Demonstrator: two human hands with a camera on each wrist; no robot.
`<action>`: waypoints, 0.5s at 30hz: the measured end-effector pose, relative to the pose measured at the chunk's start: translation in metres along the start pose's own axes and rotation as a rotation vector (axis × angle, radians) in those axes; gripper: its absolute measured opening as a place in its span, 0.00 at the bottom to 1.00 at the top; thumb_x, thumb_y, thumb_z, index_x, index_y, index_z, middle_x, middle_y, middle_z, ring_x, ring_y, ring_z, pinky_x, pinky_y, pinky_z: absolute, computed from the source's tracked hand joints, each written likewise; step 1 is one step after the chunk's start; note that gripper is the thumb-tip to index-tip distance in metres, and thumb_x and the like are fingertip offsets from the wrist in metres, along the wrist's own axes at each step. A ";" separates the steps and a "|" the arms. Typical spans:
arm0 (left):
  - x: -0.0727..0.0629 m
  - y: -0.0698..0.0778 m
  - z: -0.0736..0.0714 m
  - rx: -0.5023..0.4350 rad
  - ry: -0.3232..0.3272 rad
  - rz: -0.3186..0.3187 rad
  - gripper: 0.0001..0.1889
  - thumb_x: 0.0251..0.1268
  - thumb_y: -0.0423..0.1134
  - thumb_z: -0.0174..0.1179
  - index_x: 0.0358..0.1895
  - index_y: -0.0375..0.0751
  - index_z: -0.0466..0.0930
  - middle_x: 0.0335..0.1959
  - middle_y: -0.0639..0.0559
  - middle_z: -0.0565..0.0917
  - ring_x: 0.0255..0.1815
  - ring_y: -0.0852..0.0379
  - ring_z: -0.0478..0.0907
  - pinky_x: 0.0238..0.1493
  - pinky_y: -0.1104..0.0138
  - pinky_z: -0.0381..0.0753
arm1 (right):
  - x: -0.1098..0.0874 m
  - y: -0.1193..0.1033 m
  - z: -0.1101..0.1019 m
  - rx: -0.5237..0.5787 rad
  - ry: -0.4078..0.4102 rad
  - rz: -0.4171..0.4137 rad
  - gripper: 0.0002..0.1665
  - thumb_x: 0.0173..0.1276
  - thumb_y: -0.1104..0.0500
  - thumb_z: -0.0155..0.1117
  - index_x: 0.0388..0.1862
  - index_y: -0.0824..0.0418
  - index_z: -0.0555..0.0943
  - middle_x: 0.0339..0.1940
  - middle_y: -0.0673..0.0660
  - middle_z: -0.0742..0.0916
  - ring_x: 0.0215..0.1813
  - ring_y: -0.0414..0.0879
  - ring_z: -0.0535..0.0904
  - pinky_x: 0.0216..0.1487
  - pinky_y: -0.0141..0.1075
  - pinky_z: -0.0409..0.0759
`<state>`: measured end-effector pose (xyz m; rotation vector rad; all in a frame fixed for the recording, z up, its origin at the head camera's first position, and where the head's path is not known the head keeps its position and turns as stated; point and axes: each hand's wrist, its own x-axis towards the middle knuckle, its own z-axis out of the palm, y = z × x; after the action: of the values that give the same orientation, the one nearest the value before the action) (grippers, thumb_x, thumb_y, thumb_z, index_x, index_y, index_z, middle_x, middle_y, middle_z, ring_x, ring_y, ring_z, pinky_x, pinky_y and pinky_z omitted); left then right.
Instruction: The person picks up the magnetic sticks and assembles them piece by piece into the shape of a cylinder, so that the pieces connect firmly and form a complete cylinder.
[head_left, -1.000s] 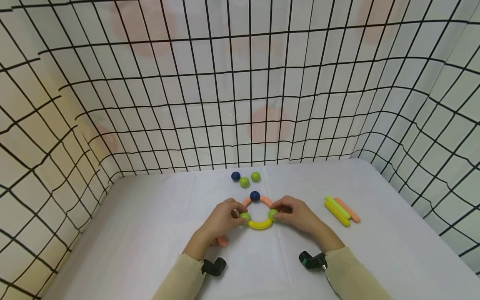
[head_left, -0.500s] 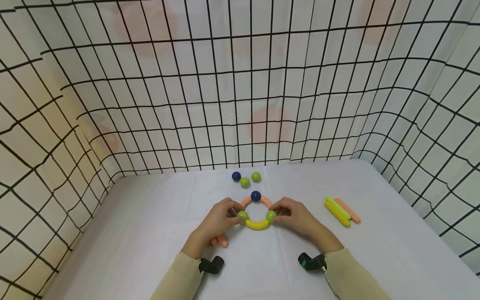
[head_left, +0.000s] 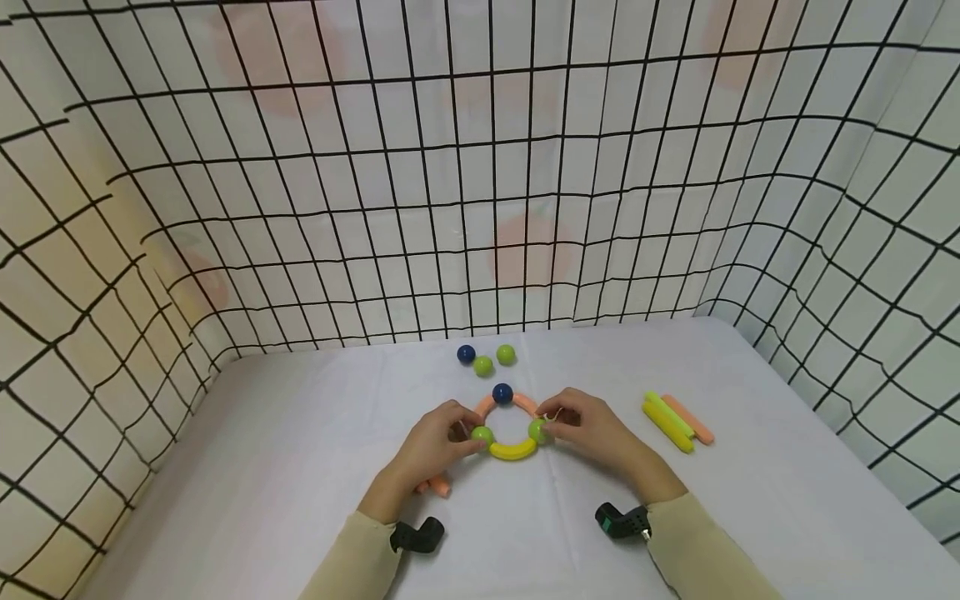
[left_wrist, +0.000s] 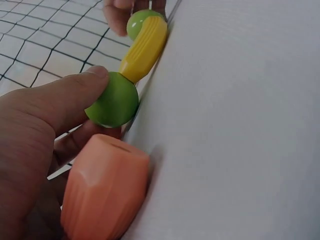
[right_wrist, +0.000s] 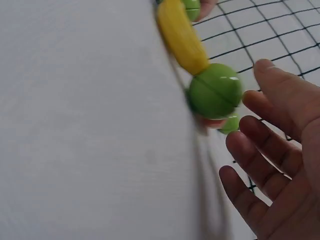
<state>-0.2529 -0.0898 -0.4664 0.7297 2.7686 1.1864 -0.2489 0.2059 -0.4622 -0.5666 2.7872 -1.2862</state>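
On the white cloth lies a ring of smooth toy pieces. A navy ball (head_left: pixel 502 393) sits at its far point, two curved orange sticks (head_left: pixel 524 403) run down from it, and a curved yellow stick (head_left: pixel 513 451) closes the near side. Green balls join the sides. My left hand (head_left: pixel 438 437) pinches the left green ball (left_wrist: pixel 114 100), thumb on top and fingers partly hidden behind. Beside the right green ball (right_wrist: pixel 215 91), my right hand (right_wrist: pixel 285 145) has its fingers loosely spread, a small gap from the ball in the right wrist view.
Loose orange sticks (left_wrist: pixel 107 185) lie under my left wrist. Behind the ring are a navy ball (head_left: pixel 466 354) and two green balls (head_left: pixel 506 355). Two yellowish sticks (head_left: pixel 667 425) and an orange stick (head_left: pixel 687 419) lie at right. Black wire mesh (head_left: pixel 480 200) surrounds the table's back and sides.
The ring has shifted slightly left along with my left hand. My right fingers have loosened from the right green ball. The head view has also swung a little.
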 end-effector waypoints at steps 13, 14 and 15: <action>0.000 -0.005 0.000 -0.023 -0.009 -0.017 0.13 0.61 0.50 0.71 0.47 0.54 0.84 0.38 0.61 0.80 0.38 0.63 0.77 0.41 0.71 0.77 | -0.009 0.006 -0.059 -0.015 0.238 0.051 0.18 0.73 0.46 0.63 0.56 0.50 0.82 0.47 0.52 0.87 0.46 0.42 0.81 0.44 0.31 0.80; 0.000 -0.004 0.000 -0.025 -0.007 -0.018 0.14 0.61 0.50 0.71 0.48 0.54 0.84 0.38 0.62 0.80 0.38 0.63 0.77 0.41 0.71 0.77 | -0.011 0.008 -0.065 -0.025 0.250 0.066 0.18 0.73 0.44 0.62 0.57 0.49 0.82 0.48 0.51 0.86 0.47 0.42 0.80 0.45 0.31 0.79; 0.000 -0.005 0.000 -0.025 -0.006 -0.016 0.14 0.61 0.50 0.71 0.48 0.54 0.84 0.38 0.61 0.80 0.38 0.63 0.77 0.41 0.71 0.77 | -0.013 0.011 -0.070 -0.034 0.262 0.082 0.19 0.73 0.43 0.61 0.58 0.49 0.81 0.49 0.52 0.86 0.48 0.42 0.80 0.46 0.31 0.79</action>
<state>-0.2547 -0.0926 -0.4698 0.7068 2.7438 1.2117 -0.2521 0.2678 -0.4253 -0.2994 3.0076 -1.3906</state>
